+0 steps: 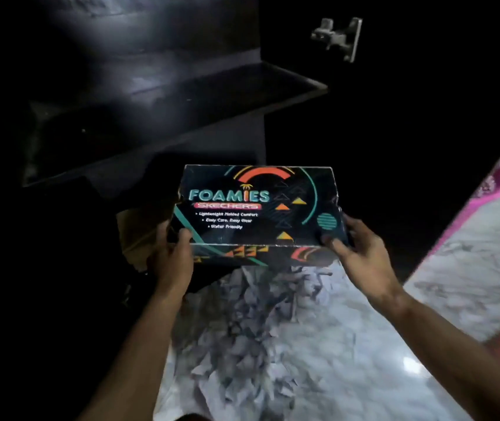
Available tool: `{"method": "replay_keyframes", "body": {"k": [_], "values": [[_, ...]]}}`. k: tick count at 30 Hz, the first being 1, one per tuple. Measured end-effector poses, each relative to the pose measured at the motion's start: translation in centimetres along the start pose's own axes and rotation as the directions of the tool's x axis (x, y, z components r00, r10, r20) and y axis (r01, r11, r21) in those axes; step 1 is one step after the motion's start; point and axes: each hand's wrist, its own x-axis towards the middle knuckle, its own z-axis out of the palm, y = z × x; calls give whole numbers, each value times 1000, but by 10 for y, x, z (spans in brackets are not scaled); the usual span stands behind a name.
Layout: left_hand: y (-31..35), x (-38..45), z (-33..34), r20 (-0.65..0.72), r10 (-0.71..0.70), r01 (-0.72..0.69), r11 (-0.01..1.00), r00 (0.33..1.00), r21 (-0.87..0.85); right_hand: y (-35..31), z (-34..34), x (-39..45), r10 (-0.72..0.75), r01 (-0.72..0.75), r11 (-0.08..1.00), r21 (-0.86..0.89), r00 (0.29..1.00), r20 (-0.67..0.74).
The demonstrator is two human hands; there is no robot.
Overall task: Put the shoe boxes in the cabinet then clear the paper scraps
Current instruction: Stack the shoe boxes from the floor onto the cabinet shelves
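- The left hand [172, 256] grips the left end of a dark shoe box [257, 208] printed "FOAMIES SKECHERS"; its thumb lies on the lid.
- The right hand [361, 253] grips the right end, thumb on the lid's near corner.
- The box hangs level in the air, before the front edge of a dark cabinet shelf [181, 95].
- Torn paper scraps [251, 323] lie heaped on the marble floor [349, 344] under the box.
- A brown cardboard box [139, 232] sits just left of the left hand.
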Motion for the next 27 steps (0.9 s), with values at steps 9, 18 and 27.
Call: {"method": "replay_keyframes", "body": {"k": [9, 18, 27], "values": [[-8, 90, -34, -417, -183, 67, 958, 890, -278, -62, 161, 119, -85, 80, 995, 51, 992, 96], [-35, 108, -41, -458, -141, 75, 985, 878, -158, -66, 222, 128, -43, 44, 999, 1, 980, 194], [-36, 44, -14, -392, 7, 1, 1000, 920, 20, -43, 127, 83, -54, 53, 999, 11, 993, 103]]}}
